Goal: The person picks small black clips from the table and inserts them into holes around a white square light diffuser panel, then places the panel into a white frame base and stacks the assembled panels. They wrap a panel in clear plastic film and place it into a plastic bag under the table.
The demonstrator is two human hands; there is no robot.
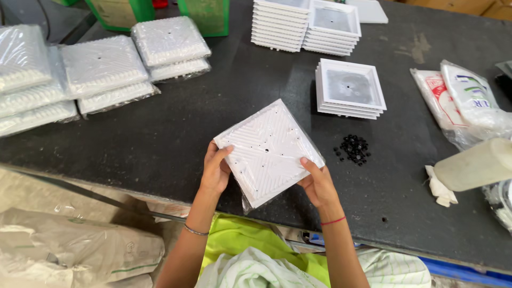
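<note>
Hands up over the dark table (160, 133). Left hand (215, 172) and right hand (319, 185) both closed on the edges of a white square ribbed plastic tile in a clear bag (268, 151), above the near table edge. Small black beads (353, 148) close by, stacked white square trays (349, 89) behind.

This is a small factory packing or assembly bench. A long dark worktable (160, 133) carries goods in batches: beyond its middle stand stacks of identical white square trays (349, 88), and toward its far left lie plastic-wrapped bundles of the same trays (101, 72). Near the tray stacks sits a heap of small black parts (353, 148). Below the table's near edge lie filled sacks (69, 250).
</note>
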